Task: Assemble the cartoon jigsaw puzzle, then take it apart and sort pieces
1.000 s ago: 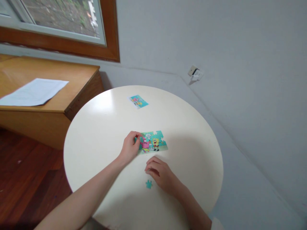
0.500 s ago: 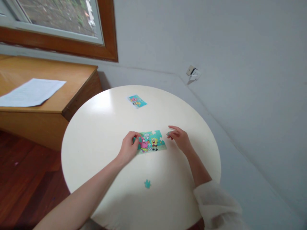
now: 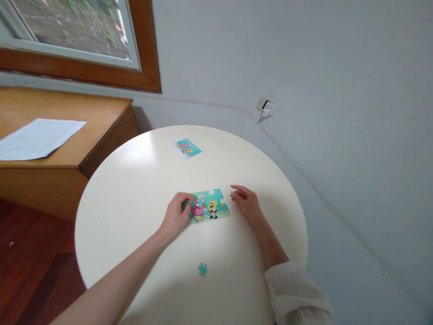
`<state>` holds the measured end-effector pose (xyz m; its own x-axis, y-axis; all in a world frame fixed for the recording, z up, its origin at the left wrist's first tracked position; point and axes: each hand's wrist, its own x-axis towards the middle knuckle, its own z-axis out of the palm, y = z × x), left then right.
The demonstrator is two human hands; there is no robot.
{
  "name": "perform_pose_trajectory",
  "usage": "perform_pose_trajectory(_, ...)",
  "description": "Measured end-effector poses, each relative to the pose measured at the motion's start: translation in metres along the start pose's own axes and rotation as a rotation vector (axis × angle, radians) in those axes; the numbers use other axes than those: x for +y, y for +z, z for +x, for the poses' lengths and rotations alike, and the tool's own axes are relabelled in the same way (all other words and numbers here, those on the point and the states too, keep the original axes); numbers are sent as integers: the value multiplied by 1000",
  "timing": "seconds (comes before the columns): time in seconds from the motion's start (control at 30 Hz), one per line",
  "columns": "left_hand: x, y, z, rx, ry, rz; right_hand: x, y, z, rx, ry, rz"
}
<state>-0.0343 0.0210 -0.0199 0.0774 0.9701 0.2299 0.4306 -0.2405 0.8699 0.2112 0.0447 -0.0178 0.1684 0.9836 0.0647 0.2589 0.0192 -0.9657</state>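
A jigsaw puzzle (image 3: 215, 213) with cartoon figures on a teal background lies flat near the middle of the round table. Open notches show along its top and right edges. At its left end, my left hand (image 3: 176, 212) is closed, thumb and fingers bent on the puzzle's edge and covering that corner. Just off the right edge, my right hand (image 3: 246, 203) pinches a small puzzle piece (image 3: 232, 194), mostly hidden by the fingertips; the index finger is stretched out above it. A loose teal puzzle piece (image 3: 202, 270) lies on the table nearer to me.
Farther back on the white round table (image 3: 135, 194) lies a small picture card (image 3: 188, 148) with similar cartoon figures. To the left stands a wooden ledge (image 3: 104, 106) with white paper (image 3: 40, 137) on it. A wall socket (image 3: 267, 107) with a plug is behind the table.
The view has shifted, so everything sits slightly lower and farther left. My right fingers have curled a little more around the small piece. The left hand keeps its place on the puzzle.
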Motion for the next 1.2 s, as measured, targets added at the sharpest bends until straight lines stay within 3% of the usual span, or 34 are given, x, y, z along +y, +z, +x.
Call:
perform_pose_trajectory(0.23, 4, -2, -1, -38, 57, 59, 0, 4, 0, -29, 33, 8)
perform_pose_trajectory(0.43, 2, 0, -3, -106, 116, 151, 2, 2, 1, -39, -19, -64)
perform_pose_trajectory(0.67, 0, 7, -10, -98, 222, 298, 2, 9, -2, -88, 2, -105)
perform_pose_trajectory(1.2, 1, 7, -11, -111, 232, 350, -2, 11, -2, -201, -19, -231)
